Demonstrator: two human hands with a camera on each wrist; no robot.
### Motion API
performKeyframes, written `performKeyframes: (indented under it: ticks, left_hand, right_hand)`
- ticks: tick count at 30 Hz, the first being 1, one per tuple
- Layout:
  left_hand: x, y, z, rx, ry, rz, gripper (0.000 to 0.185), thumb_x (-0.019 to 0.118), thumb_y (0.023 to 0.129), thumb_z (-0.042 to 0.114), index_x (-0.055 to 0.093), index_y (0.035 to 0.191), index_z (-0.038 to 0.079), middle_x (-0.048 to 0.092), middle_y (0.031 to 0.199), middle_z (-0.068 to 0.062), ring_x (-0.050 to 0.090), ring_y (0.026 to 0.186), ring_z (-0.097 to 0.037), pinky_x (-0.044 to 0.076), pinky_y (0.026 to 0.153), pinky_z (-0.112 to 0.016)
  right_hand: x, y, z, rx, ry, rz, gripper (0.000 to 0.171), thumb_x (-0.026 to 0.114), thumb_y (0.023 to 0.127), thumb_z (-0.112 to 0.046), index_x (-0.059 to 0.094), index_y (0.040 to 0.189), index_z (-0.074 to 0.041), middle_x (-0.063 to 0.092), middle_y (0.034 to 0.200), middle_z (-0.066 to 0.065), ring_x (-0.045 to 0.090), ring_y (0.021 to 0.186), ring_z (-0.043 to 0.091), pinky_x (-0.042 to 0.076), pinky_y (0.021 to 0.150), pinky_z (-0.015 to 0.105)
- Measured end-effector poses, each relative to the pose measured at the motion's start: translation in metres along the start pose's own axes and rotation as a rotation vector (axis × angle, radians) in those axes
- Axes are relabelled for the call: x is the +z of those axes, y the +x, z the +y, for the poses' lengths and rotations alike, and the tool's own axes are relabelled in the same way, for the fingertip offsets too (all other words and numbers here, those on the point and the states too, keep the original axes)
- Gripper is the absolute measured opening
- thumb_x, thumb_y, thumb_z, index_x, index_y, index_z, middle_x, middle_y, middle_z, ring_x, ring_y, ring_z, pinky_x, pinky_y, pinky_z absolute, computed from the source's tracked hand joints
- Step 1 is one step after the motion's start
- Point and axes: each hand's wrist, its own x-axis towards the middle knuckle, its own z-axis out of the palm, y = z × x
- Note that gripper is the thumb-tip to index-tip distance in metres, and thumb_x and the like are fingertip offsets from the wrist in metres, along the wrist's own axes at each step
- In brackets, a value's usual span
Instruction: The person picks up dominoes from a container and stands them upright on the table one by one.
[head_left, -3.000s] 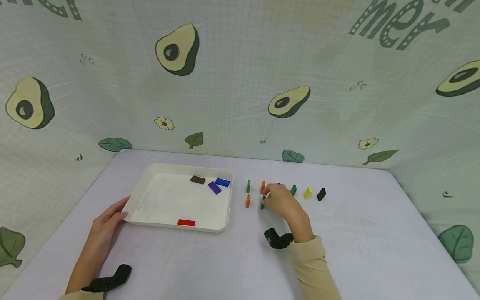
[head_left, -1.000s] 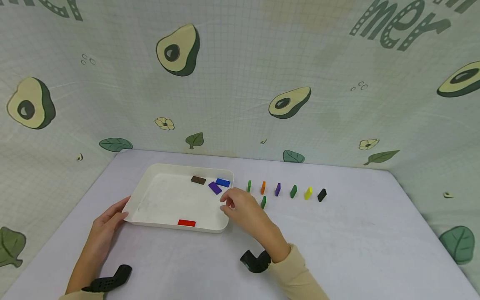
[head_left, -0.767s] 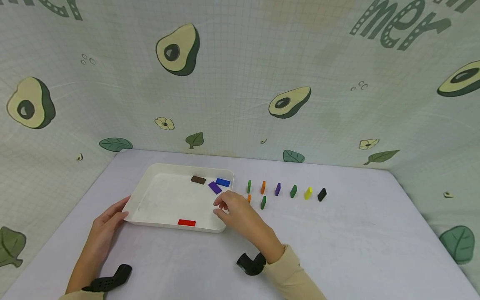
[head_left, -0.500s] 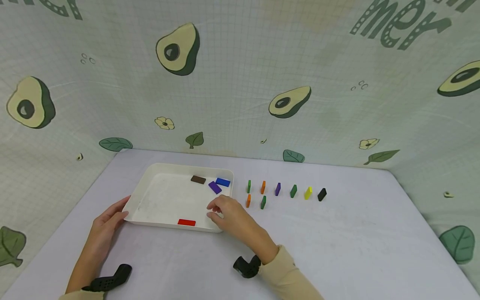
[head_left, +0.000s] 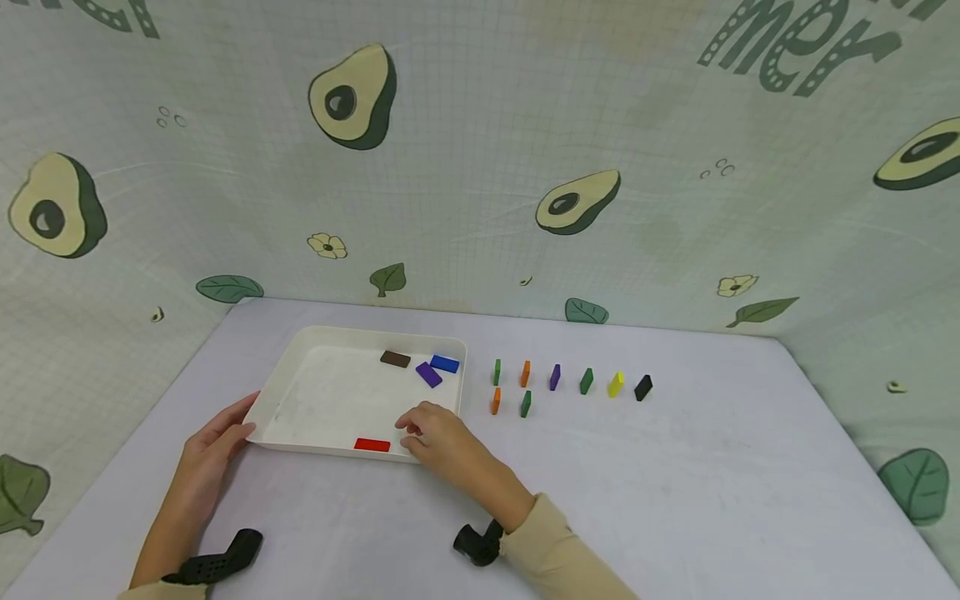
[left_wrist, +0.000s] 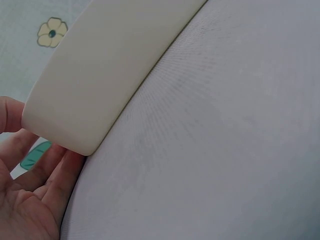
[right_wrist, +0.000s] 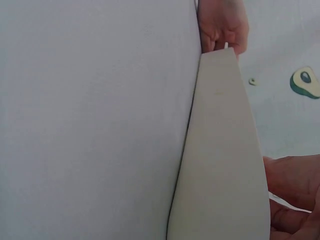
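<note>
My left hand (head_left: 212, 446) grips the left front corner of a white tray (head_left: 315, 447), thumb at the rim and fingers against the outer side. Over the tray's front right part is my right hand (head_left: 442, 442), thumb and fingertips apart, with nothing seen between them. A red domino block (head_left: 372, 445) lies flat by the front wall, just left of the right fingertips. At the tray's back right lie brown (head_left: 395, 359), purple (head_left: 429, 374) and blue (head_left: 445, 364) dominoes. The right wrist view shows the tray's outer wall (right_wrist: 220, 150) with the right hand partly hidden behind it.
Right of the tray, several dominoes stand on edge in a back row, from light green (head_left: 497, 372) to black (head_left: 643, 388). In front of them stand an orange domino (head_left: 496, 402) and a dark green domino (head_left: 526, 404). A white cloth (head_left: 712, 500) covers the table.
My right hand has left the standing dark green domino and moved left over the tray's rim toward the red domino. My left hand stays at the tray corner.
</note>
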Motion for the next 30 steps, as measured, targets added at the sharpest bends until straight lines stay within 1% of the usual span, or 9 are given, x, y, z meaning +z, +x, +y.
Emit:
performKeyframes:
  ticks: [4, 9, 13, 18, 21, 23, 26, 30]
  left_hand:
    - [0.0, -0.001, 0.0, 0.0, -0.005, 0.0, 0.051, 0.052, 0.096, 0.03, 0.04, 0.142, 0.015, 0.043, 0.14, 0.013, 0.043, 0.109, 0.016, 0.036, 0.081, 0.001]
    - [0.001, -0.002, 0.0, 0.003, -0.021, -0.004, 0.051, 0.052, 0.095, 0.029, 0.039, 0.142, 0.012, 0.045, 0.136, 0.016, 0.043, 0.109, 0.016, 0.036, 0.081, 0.001]
    - [0.001, -0.001, 0.0, -0.001, -0.024, 0.0, 0.051, 0.052, 0.095, 0.029, 0.04, 0.142, 0.014, 0.044, 0.138, 0.015, 0.043, 0.109, 0.017, 0.036, 0.081, 0.001]
    - [0.001, -0.001, 0.0, -0.002, -0.04, -0.005, 0.051, 0.053, 0.095, 0.028, 0.04, 0.142, 0.013, 0.045, 0.136, 0.016, 0.043, 0.109, 0.016, 0.036, 0.081, 0.001]
    - [0.001, -0.001, -0.001, 0.0, -0.053, -0.012, 0.052, 0.053, 0.095, 0.027, 0.039, 0.142, 0.011, 0.046, 0.131, 0.018, 0.044, 0.108, 0.015, 0.036, 0.082, 0.0]
    - [0.001, -0.001, -0.001, 0.0, -0.048, -0.009, 0.052, 0.053, 0.095, 0.028, 0.039, 0.142, 0.011, 0.046, 0.133, 0.017, 0.044, 0.108, 0.015, 0.036, 0.082, 0.0]
    - [0.0, 0.0, -0.001, -0.007, -0.032, 0.0, 0.051, 0.053, 0.095, 0.029, 0.04, 0.142, 0.013, 0.044, 0.138, 0.014, 0.043, 0.108, 0.016, 0.036, 0.081, 0.0]
    - [0.0, 0.0, -0.001, -0.012, -0.012, 0.009, 0.05, 0.052, 0.095, 0.03, 0.04, 0.142, 0.016, 0.041, 0.142, 0.011, 0.042, 0.109, 0.017, 0.036, 0.081, 0.001]
  right_hand:
    - [0.008, 0.002, -0.001, -0.008, -0.014, 0.017, 0.019, 0.061, 0.09, -0.013, 0.066, 0.108, -0.007, 0.061, 0.095, 0.0, 0.053, 0.084, 0.006, 0.047, 0.075, 0.012]
    - [0.017, 0.003, -0.002, -0.046, -0.046, 0.06, 0.015, 0.06, 0.09, -0.012, 0.067, 0.103, -0.007, 0.06, 0.088, -0.002, 0.048, 0.077, 0.004, 0.044, 0.068, 0.009]
    - [0.019, 0.004, -0.002, -0.034, -0.018, 0.051, 0.015, 0.06, 0.091, -0.013, 0.067, 0.102, -0.007, 0.059, 0.086, -0.003, 0.047, 0.074, 0.004, 0.043, 0.066, 0.01]
    - [0.016, 0.008, -0.001, 0.03, 0.053, -0.021, 0.015, 0.059, 0.091, -0.015, 0.068, 0.101, -0.008, 0.058, 0.081, -0.003, 0.047, 0.073, 0.005, 0.042, 0.062, 0.012]
    - [0.014, 0.011, -0.001, 0.093, 0.125, -0.068, 0.016, 0.06, 0.091, -0.016, 0.067, 0.101, -0.007, 0.054, 0.077, -0.003, 0.047, 0.071, 0.007, 0.041, 0.059, 0.014]
    - [0.013, 0.013, -0.002, 0.136, 0.153, -0.09, 0.017, 0.061, 0.09, -0.017, 0.066, 0.102, -0.006, 0.053, 0.076, -0.003, 0.047, 0.07, 0.008, 0.041, 0.058, 0.015]
    - [0.012, 0.016, -0.004, 0.187, 0.162, -0.107, 0.019, 0.063, 0.088, -0.018, 0.065, 0.103, -0.005, 0.056, 0.077, -0.001, 0.049, 0.068, 0.009, 0.042, 0.058, 0.017]
    - [0.012, 0.02, -0.007, 0.226, 0.135, -0.106, 0.021, 0.067, 0.085, -0.018, 0.065, 0.102, -0.005, 0.06, 0.081, 0.002, 0.051, 0.069, 0.01, 0.044, 0.058, 0.019]
